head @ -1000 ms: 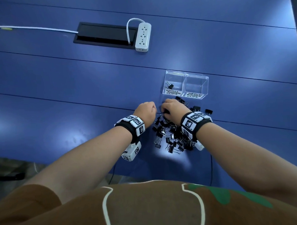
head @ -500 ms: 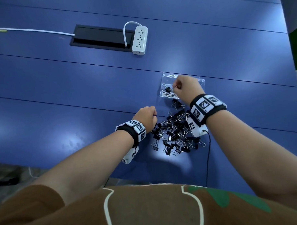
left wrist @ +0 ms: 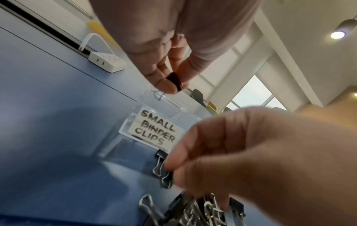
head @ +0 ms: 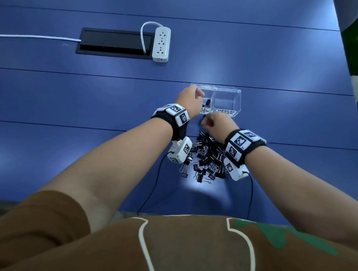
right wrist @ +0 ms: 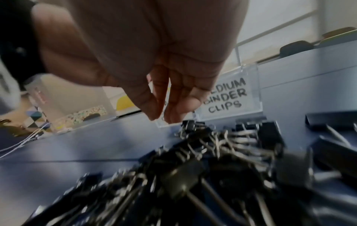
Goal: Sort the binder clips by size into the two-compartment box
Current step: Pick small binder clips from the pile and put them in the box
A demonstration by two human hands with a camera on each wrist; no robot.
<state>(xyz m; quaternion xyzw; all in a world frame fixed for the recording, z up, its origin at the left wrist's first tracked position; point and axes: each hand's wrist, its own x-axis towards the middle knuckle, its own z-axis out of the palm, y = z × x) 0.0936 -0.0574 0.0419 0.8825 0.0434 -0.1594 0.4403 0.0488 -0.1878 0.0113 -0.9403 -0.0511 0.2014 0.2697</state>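
Binder clips [head: 205, 156]: heaped loose and tangled on the blue surface [head: 91, 97], nearest the body, between both wrists.

Just beyond, at the heap's far edge, right hand [head: 218, 123]: fingers curled down and bunched close. Touched or maybe pinched a lone clip [left wrist: 161, 166] beside the box front. Could not tell which, too blurred.

Further out, left hand [head: 190, 101] over the two-compartment box [head: 227, 91]. Pinched a small clip [left wrist: 174, 81] between thumb and fingertip, wire handles dangling above the small compartment [left wrist: 154, 128]. Spotted at least one dark clip already inside it. Saw nothing in the medium compartment [head: 226, 101].

Risks, as judged:
- Could bounce into the medium side or out onto the surface if released too close to the divider or rim.
- Could drag up neighbours of the wrong size with one pull, given handles interlocked in the heap.
- Could mis-sort if rushed, with sizes close at a glance.
- Could shove the light clear box with a wrist or cable.

Farthest, power strip [head: 161, 44]: well apart, no concern.
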